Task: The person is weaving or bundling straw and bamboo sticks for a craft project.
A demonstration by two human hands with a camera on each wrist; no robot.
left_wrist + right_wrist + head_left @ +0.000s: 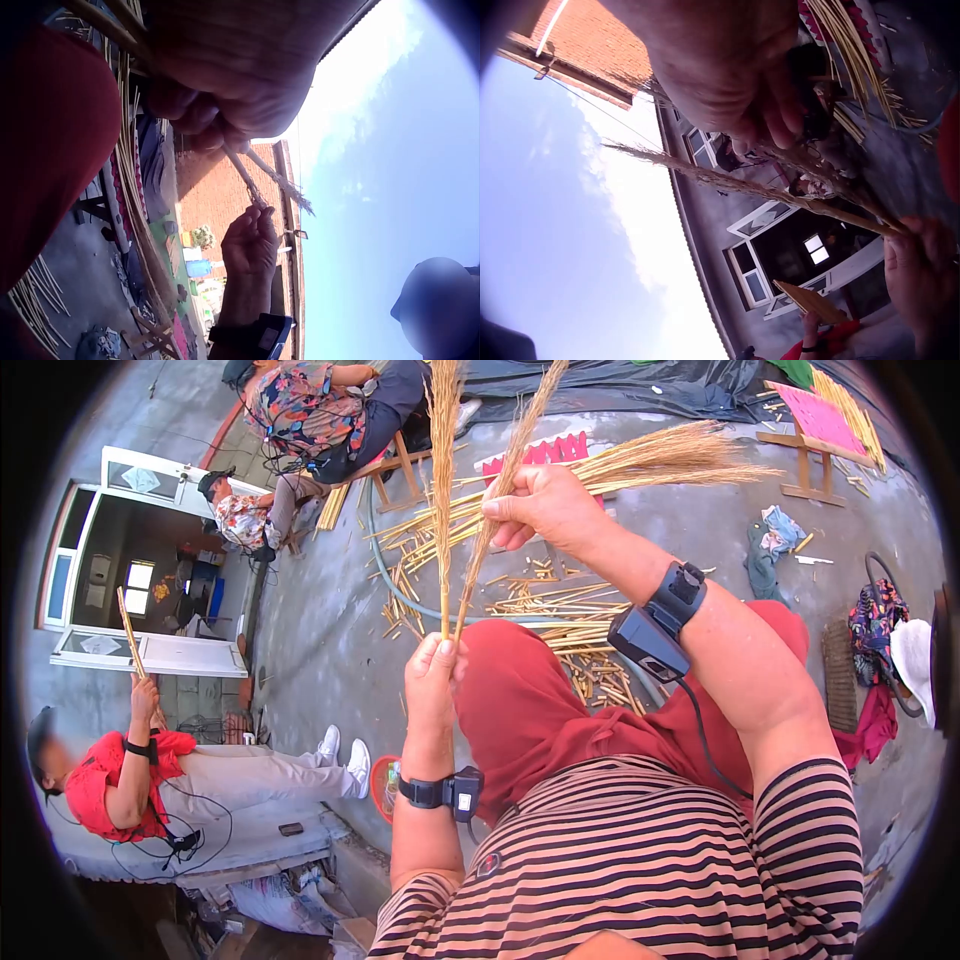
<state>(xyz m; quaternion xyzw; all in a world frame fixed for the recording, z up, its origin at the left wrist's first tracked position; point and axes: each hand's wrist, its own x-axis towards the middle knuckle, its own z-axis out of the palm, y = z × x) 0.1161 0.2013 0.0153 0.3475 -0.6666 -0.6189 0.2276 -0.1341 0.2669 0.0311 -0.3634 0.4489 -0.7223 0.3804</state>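
Note:
My left hand (pixel 432 685) grips two broomcorn stalks near their lower ends, above my left knee. One broomcorn stalk (pixel 443 490) stands nearly upright, its bushy tan head running past the top of the head view. The other stalk (pixel 473 575) leans to the right, and my right hand (pixel 550 510) pinches it partway up, where the brush begins. Seen from the right wrist, the two stalks (pixel 817 206) spread apart above the left hand (pixel 915 270). In the left wrist view, the right hand (pixel 251 244) has thumb and fingertips together on the brush.
A large broomcorn bundle (pixel 670 455) lies ahead over a red-patterned support. Loose stalks and short cut pieces (pixel 605 682) litter the floor before my knees, beside a hose (pixel 385 575). A wooden stand (pixel 815 475) is at right. Other people (pixel 130 770) work at left near an open door.

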